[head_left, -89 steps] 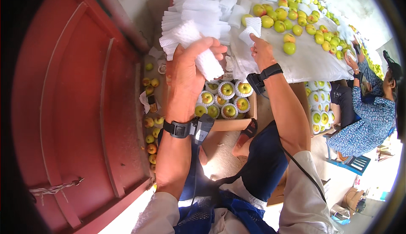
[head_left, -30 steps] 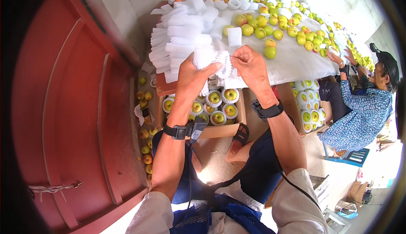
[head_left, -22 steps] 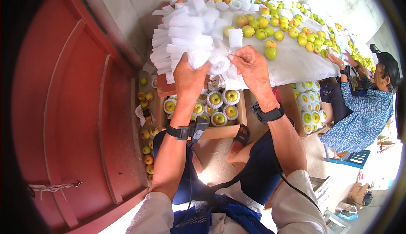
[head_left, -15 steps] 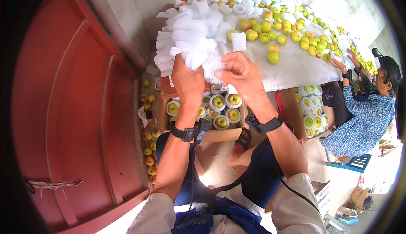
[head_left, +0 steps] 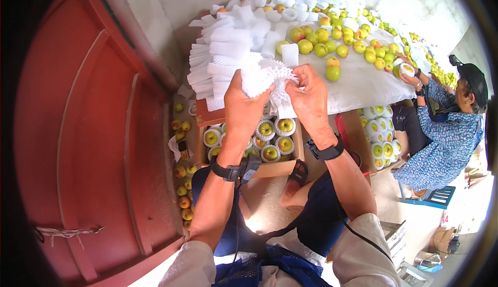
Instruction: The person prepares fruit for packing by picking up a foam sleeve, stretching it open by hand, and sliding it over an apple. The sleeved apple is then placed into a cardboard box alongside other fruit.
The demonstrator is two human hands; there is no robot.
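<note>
In front of me a white foam fruit net [head_left: 258, 79] is held between both hands over the table's near edge. My left hand [head_left: 243, 103] is closed round its left side. The fingers of my right hand [head_left: 309, 96] pinch and stretch its right edge. Whether an apple is inside the net cannot be seen. Just beyond lies a heap of flat white foam nets [head_left: 228, 43]. Below my hands stands a cardboard box [head_left: 272, 170] holding apples [head_left: 265, 129] in foam nets, partly hidden by my forearms.
Loose green and red apples [head_left: 321, 36] spread over the white-covered table [head_left: 353, 92]. A co-worker [head_left: 441, 136] on the right holds a netted apple [head_left: 407, 70] beside another apple box [head_left: 381, 139]. A red door [head_left: 88, 147] stands left; apples [head_left: 184, 202] lie along the floor there.
My right hand has drawn the net's edge out to the right, so the mesh is stretched wider between my hands. The co-worker's hands have shifted a little to the left.
</note>
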